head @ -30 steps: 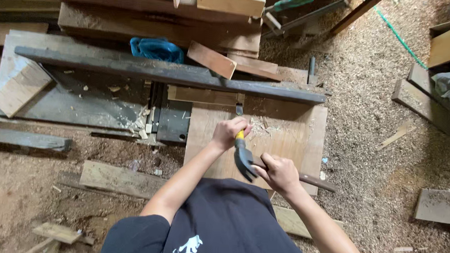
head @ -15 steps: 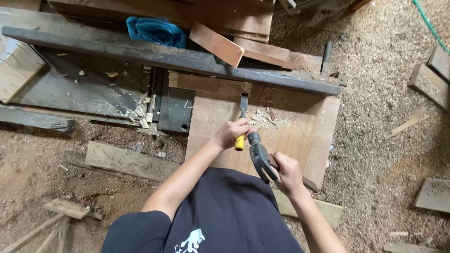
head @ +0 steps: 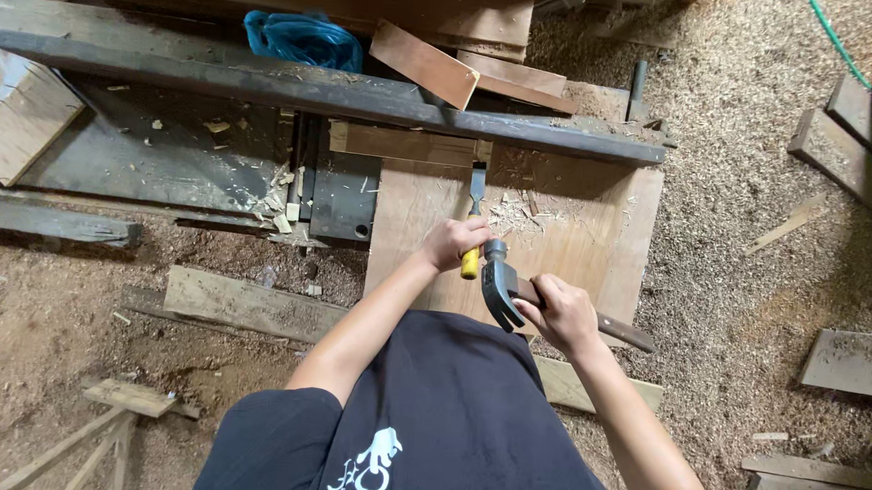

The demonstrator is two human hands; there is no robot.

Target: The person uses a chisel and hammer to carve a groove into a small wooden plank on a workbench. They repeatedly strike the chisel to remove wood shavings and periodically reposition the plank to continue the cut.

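Two hands: left hand (head: 452, 243) grips chisel (head: 474, 217), right hand (head: 561, 312) hammer (head: 500, 288).

A sawdust-covered floor (head: 744, 285) carries a broad wooden board (head: 591, 231) littered with pale chips (head: 519, 214), a long dark beam (head: 316, 91) across its far edge, scattered planks (head: 250, 301) and a blue bag (head: 303, 39) nearby.

The chisel (head: 472, 239) has a yellow handle and grey steel blade, the hammer (head: 500, 284) a dark grey head on a brown handle, the board (head: 590, 250) beneath is reddish-brown with pale chips, a bright blue bag (head: 303, 39) lies at eleven o'clock, and the shirt (head: 440, 419) is black with a white print.
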